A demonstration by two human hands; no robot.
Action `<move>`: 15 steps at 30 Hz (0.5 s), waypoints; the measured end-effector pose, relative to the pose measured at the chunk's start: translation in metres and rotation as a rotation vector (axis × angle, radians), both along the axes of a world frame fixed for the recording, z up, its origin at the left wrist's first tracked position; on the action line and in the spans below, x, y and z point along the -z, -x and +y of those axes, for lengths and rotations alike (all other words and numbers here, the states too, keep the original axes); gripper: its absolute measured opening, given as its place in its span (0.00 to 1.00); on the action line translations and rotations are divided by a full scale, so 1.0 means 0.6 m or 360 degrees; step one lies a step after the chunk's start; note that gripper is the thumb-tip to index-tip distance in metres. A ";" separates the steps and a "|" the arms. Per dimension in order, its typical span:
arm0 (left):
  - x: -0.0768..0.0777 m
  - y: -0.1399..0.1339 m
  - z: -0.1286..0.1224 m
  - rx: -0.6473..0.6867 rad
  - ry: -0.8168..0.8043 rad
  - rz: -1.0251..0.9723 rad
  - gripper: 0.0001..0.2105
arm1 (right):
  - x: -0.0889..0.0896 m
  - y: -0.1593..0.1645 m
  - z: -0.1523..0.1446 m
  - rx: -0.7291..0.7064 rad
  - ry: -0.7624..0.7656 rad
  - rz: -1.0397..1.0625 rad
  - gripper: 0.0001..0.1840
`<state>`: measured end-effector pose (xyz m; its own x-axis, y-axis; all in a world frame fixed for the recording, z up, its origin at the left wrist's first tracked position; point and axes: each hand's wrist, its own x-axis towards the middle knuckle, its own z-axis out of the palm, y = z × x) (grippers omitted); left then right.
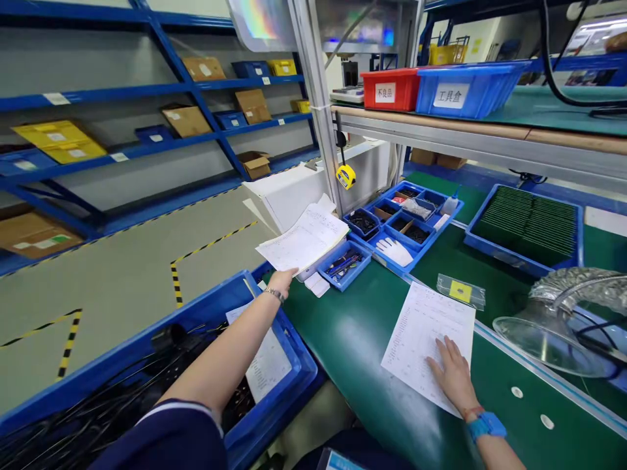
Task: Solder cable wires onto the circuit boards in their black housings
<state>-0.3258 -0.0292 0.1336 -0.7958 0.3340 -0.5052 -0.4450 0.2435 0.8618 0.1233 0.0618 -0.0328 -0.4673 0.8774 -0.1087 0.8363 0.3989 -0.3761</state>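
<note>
At the left end of the green bench, my left hand [282,281] grips the near edge of a stack of printed papers [304,238], with its fingers partly hidden by the sheets. The stack lies tilted over a box beside a small blue tray of pens [345,264]. My right hand [454,373] rests with fingers spread on a printed sheet [416,333] that lies flat on the bench. Just beyond that sheet is a clear plastic bag with a yellow label [460,291].
A blue sectioned tray [416,251] holds small black parts and a white glove [394,250]. Farther right are a blue tray of green boards [529,225] and a fume hose with a clear hood [539,339]. A blue bin of black cables [196,310] stands at left.
</note>
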 end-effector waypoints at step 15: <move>0.048 0.146 0.044 -0.0354 -0.0228 -0.0408 0.15 | 0.040 -0.042 -0.099 0.0039 0.0037 0.0279 0.29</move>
